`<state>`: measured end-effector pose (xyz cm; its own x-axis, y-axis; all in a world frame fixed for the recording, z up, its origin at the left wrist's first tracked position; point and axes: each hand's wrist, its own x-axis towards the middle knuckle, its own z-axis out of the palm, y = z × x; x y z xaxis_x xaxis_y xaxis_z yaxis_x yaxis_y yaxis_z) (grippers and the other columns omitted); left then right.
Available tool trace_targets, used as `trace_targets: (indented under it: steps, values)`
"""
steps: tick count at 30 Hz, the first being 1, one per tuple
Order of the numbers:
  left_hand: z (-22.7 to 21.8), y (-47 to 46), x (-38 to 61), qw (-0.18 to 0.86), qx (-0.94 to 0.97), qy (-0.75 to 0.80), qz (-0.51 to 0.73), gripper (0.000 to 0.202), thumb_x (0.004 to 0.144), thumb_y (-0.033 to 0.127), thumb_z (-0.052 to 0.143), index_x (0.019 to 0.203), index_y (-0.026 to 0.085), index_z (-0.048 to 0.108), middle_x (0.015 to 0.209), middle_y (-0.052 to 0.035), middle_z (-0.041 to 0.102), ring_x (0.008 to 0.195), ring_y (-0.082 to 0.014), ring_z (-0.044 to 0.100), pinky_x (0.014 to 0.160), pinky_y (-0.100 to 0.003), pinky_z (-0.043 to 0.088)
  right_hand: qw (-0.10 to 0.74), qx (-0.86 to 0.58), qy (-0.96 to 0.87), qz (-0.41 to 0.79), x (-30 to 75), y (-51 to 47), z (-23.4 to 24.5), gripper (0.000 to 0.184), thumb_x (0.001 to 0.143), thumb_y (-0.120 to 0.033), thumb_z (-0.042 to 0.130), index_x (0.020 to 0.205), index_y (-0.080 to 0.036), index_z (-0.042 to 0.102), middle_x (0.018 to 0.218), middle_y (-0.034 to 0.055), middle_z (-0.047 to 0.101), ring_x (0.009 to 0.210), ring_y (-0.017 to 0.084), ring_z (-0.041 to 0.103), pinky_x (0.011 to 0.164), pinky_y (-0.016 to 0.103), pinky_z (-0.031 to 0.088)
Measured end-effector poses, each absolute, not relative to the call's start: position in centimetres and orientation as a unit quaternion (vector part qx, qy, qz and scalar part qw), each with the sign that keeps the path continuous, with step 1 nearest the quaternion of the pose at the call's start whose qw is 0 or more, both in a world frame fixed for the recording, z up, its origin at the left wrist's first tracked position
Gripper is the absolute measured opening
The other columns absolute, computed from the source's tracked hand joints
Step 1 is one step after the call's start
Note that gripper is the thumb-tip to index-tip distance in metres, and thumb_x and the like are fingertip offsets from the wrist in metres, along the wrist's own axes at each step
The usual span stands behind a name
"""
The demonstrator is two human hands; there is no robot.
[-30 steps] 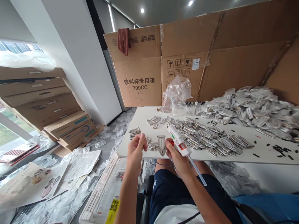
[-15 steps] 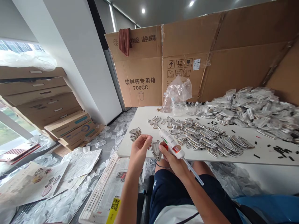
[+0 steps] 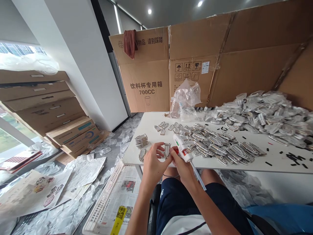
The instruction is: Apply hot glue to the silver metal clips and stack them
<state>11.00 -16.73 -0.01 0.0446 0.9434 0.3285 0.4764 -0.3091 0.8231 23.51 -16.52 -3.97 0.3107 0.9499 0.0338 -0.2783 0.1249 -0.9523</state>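
Note:
My right hand (image 3: pixel 182 164) grips a white glue gun (image 3: pixel 183 149) with a clear glue stick (image 3: pixel 198 176) trailing back toward my lap. My left hand (image 3: pixel 154 161) is closed beside it, fingers pinched on a small silver metal clip (image 3: pixel 167 149) held between both hands at the near edge of the white table (image 3: pixel 244 164). A single clip (image 3: pixel 141 154) lies just left of my left hand, and a small stack of clips (image 3: pixel 141 140) sits behind it.
Several loose metal clips (image 3: pixel 215 143) spread across the table, with a big heap of bagged ones (image 3: pixel 264 112) at the right and a crumpled plastic bag (image 3: pixel 184 98) behind. Cardboard boxes (image 3: pixel 146 75) wall the back. Newspaper (image 3: pixel 114 199) and flat cartons (image 3: pixel 49 104) cover the floor at left.
My hands have come together at the table edge. The left hand moved right onto the clip, and the glue gun tilted more upright. A clip now lies at the left.

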Motion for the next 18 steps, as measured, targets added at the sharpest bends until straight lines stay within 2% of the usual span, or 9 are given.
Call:
trace_targets:
  steps: [2,4,7,11,15,18]
  values:
    - [-0.3,-16.5,11.2,0.252,0.668,0.534,0.453,0.043,0.083,0.033,0.082,0.123,0.023,0.071,0.102,-0.0050,0.077,0.081,-0.0213,0.071,0.078,-0.039,0.059,0.656,-0.472,-0.346,0.476,23.4,-16.5,-3.9,0.042,0.074,-0.059,0.083,0.083,-0.020,0.070,0.077,0.0019,0.064,0.074,0.019,0.055,0.065,0.031,0.043]
    - [-0.5,-16.3,11.2,0.265,0.660,0.535,0.456,0.044,0.082,0.033,0.082,0.124,0.022,0.072,0.102,-0.0054,0.078,0.082,-0.0217,0.071,0.078,-0.039,0.059,0.646,-0.484,-0.350,0.476,23.5,-16.6,-3.7,0.043,0.073,-0.060,0.083,0.082,-0.020,0.070,0.067,-0.0022,0.056,0.066,0.016,0.048,0.061,0.031,0.038]
    - [-0.9,-15.8,10.8,0.302,0.649,0.522,0.464,0.044,0.082,0.039,0.084,0.122,0.021,0.075,0.101,-0.0065,0.078,0.084,-0.0216,0.070,0.078,-0.038,0.058,0.627,-0.493,-0.376,0.471,23.6,-16.7,-3.5,0.046,0.077,-0.064,0.081,0.084,-0.019,0.072,0.058,-0.0068,0.044,0.058,0.013,0.037,0.055,0.030,0.030]
    - [-1.1,-14.8,8.8,0.325,0.635,0.514,0.476,0.048,0.078,0.046,0.089,0.116,0.020,0.079,0.101,-0.0072,0.079,0.086,-0.0217,0.068,0.081,-0.038,0.057,0.630,-0.489,-0.381,0.468,23.8,-16.7,-3.6,0.047,0.081,-0.065,0.079,0.085,-0.019,0.069,0.057,-0.0085,0.039,0.056,0.011,0.032,0.053,0.029,0.026]
    - [-0.8,-13.8,5.5,0.258,0.615,0.567,0.484,0.051,0.074,0.048,0.089,0.116,0.021,0.079,0.104,-0.0085,0.079,0.088,-0.0241,0.069,0.082,-0.039,0.056,0.645,-0.494,-0.359,0.461,24.5,-16.3,-3.6,0.043,0.081,-0.061,0.078,0.084,-0.020,0.066,0.057,-0.0093,0.039,0.055,0.010,0.030,0.053,0.028,0.026]
    - [-0.9,-13.2,3.1,0.189,0.616,0.638,0.422,0.050,0.078,0.050,0.083,0.119,0.022,0.077,0.113,-0.0099,0.080,0.092,-0.0267,0.072,0.081,-0.039,0.055,0.648,-0.498,-0.354,0.455,25.3,-15.9,-3.4,0.039,0.082,-0.058,0.078,0.083,-0.021,0.066,0.055,-0.0095,0.039,0.053,0.011,0.030,0.051,0.028,0.026]
